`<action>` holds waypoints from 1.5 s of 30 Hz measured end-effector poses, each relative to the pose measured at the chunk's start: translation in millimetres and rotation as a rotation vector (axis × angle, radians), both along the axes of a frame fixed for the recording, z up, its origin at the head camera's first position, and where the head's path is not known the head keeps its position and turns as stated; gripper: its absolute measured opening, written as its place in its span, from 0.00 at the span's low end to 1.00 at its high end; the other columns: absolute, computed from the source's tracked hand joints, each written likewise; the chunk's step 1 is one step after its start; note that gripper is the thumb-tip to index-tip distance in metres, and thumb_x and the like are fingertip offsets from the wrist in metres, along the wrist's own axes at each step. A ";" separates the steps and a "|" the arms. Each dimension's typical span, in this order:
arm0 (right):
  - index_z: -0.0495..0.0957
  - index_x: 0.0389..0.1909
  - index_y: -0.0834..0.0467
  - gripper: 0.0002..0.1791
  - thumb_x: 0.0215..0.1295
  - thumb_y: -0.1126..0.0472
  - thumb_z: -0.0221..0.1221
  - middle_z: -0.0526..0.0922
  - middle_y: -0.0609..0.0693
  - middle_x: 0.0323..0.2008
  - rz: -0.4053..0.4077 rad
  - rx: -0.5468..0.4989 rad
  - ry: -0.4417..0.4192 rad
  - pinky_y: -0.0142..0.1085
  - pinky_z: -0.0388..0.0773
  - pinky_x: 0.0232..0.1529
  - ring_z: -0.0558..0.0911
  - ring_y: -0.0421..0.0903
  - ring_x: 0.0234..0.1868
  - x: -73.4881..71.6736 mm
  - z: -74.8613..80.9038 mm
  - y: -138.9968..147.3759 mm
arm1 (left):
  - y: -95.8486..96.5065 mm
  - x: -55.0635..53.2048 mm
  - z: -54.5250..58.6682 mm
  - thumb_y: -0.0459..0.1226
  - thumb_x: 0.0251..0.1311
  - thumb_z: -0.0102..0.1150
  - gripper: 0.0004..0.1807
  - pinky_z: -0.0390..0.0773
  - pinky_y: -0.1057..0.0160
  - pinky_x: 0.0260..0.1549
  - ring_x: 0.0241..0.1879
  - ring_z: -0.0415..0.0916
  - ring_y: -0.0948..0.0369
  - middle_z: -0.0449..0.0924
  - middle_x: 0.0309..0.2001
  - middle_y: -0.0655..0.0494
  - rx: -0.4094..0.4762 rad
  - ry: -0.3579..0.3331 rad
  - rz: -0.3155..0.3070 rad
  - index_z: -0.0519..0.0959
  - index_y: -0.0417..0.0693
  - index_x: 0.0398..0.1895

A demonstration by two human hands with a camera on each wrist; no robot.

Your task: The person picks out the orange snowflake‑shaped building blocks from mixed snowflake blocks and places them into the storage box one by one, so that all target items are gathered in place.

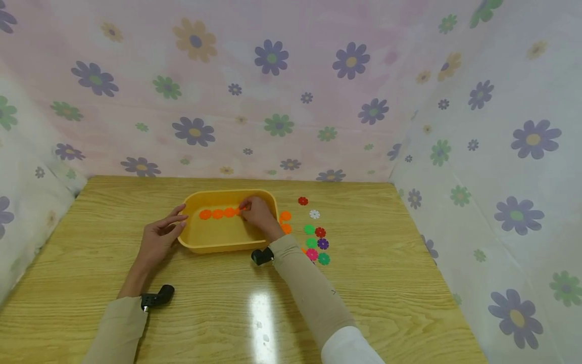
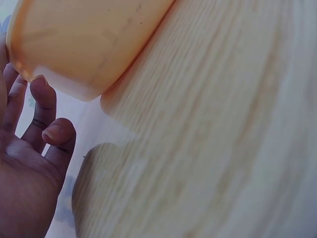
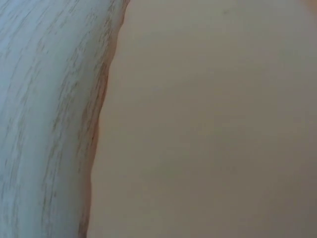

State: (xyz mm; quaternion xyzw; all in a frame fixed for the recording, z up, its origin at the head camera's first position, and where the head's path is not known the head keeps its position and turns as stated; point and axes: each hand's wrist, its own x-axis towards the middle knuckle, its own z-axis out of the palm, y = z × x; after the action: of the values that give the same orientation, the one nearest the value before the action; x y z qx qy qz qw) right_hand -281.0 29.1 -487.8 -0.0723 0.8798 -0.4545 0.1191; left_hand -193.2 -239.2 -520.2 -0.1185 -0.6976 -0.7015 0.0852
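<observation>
A yellow plastic tub (image 1: 213, 248) stands on the wooden table. Inside it runs a row of several orange flower-shaped discs (image 1: 217, 214). My right hand (image 1: 260, 215) reaches over the tub's near right rim and pinches an orange disc (image 1: 241, 209) at the right end of that row; the fingers cover part of it. At the tub's left end is my left hand (image 1: 159, 237), its fingertips right at the rim and its fingers loosely bent. The left wrist view shows these fingers (image 2: 43, 99) beside the tub's outer wall (image 2: 84, 44). In the right wrist view the tub wall (image 3: 198, 124) fills most of the picture.
Right of the tub lie loose flower discs: orange (image 1: 285, 216), red (image 1: 302, 201), white (image 1: 314, 214), green (image 1: 309, 229), purple (image 1: 323, 243) and pink (image 1: 311, 254). My right forearm (image 1: 309, 288) crosses beside them. A flower-patterned cloth (image 1: 309, 121) hangs behind the table.
</observation>
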 end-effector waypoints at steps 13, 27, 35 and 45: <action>0.81 0.42 0.62 0.05 0.69 0.65 0.65 0.78 0.49 0.25 0.016 0.008 -0.009 0.27 0.70 0.25 0.74 0.41 0.23 -0.9 -3.7 -0.9 | 0.4 -0.2 -0.2 0.29 0.71 0.58 0.18 0.77 0.78 0.51 0.66 0.68 0.77 0.76 0.67 0.65 0.000 0.004 0.001 0.75 0.17 0.55; 0.81 0.42 0.61 0.05 0.69 0.64 0.64 0.76 0.48 0.25 -0.001 0.023 -0.023 0.28 0.68 0.25 0.72 0.41 0.23 -0.1 -1.9 -2.5 | -0.9 -1.7 -1.5 0.29 0.71 0.58 0.18 0.76 0.78 0.53 0.68 0.68 0.76 0.76 0.68 0.63 0.010 -0.004 -0.004 0.75 0.18 0.55; 0.81 0.41 0.62 0.05 0.68 0.65 0.65 0.78 0.49 0.26 0.005 0.024 -0.016 0.28 0.68 0.26 0.72 0.41 0.24 1.0 -1.0 -2.4 | -1.2 -1.9 -2.3 0.29 0.71 0.58 0.18 0.76 0.78 0.53 0.67 0.68 0.77 0.76 0.67 0.64 0.014 0.000 -0.002 0.76 0.18 0.55; 0.82 0.42 0.64 0.07 0.68 0.65 0.65 0.83 0.53 0.31 0.000 0.039 0.004 0.27 0.70 0.28 0.74 0.42 0.26 1.1 -2.4 -2.6 | 0.0 -0.8 -1.5 0.29 0.71 0.58 0.18 0.78 0.77 0.51 0.67 0.68 0.77 0.76 0.68 0.60 0.016 -0.011 0.002 0.76 0.18 0.55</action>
State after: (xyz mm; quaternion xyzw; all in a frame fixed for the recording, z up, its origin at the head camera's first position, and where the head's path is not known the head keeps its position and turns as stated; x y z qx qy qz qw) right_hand -279.9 26.5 -490.2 -0.0706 0.8888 -0.4369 0.1187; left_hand -194.0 -239.2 -521.8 -0.1135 -0.6926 -0.7075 0.0830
